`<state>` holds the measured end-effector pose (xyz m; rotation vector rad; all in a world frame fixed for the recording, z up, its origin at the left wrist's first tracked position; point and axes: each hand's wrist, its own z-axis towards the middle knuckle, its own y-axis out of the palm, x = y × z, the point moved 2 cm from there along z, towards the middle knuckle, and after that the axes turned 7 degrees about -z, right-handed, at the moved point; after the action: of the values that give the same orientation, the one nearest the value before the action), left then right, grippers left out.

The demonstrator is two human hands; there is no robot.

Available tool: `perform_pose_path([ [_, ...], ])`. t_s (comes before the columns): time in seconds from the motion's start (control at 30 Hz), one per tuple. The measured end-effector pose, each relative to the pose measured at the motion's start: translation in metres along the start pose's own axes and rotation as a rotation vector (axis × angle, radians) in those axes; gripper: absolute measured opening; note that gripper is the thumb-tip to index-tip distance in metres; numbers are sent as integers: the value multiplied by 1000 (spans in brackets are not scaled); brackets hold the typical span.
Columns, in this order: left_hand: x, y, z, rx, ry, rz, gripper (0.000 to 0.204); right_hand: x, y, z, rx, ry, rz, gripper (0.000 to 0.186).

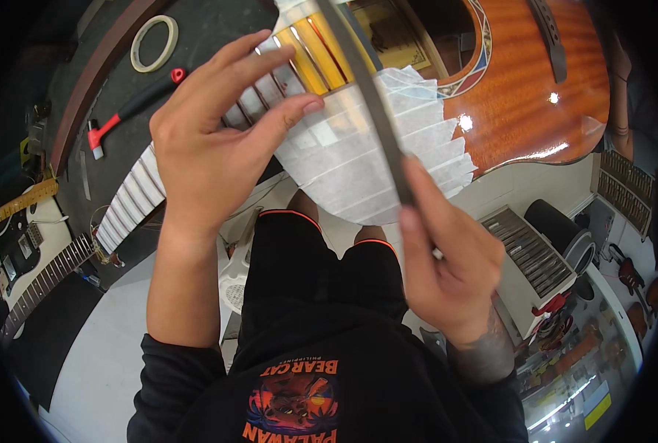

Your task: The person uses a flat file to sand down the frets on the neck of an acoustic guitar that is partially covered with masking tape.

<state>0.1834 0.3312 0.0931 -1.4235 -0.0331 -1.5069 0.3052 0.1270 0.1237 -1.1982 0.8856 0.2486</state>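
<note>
Orange lettering and a picture mark the black shirt [233, 391] below the hands; the yellowish label [403, 53] inside the guitar [536, 122], beyond the right hand [451, 255], is too small to read. The left hand [214, 125] is spread wide, thumb apart from fingers, over the fretboard [316, 53]. The right one grips a long bar [373, 100], slanting away from it across the guitar ahead of both hands. To its right, a box [519, 308] holds slim tools [532, 258] in a row.
</note>
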Motion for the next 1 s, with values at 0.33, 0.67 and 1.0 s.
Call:
perform_pose_path([
  [0.33,2,3,-1,32,-41,50,79,19,-35,-92,27,102,-50,45],
  [0.67,-1,3,-2,51,-64,71,74,14,-31,-91,-13,24,-141,48],
  [1.0,8,10,13,4,153,149,59,6,-28,-78,-40,-24,-239,53],
])
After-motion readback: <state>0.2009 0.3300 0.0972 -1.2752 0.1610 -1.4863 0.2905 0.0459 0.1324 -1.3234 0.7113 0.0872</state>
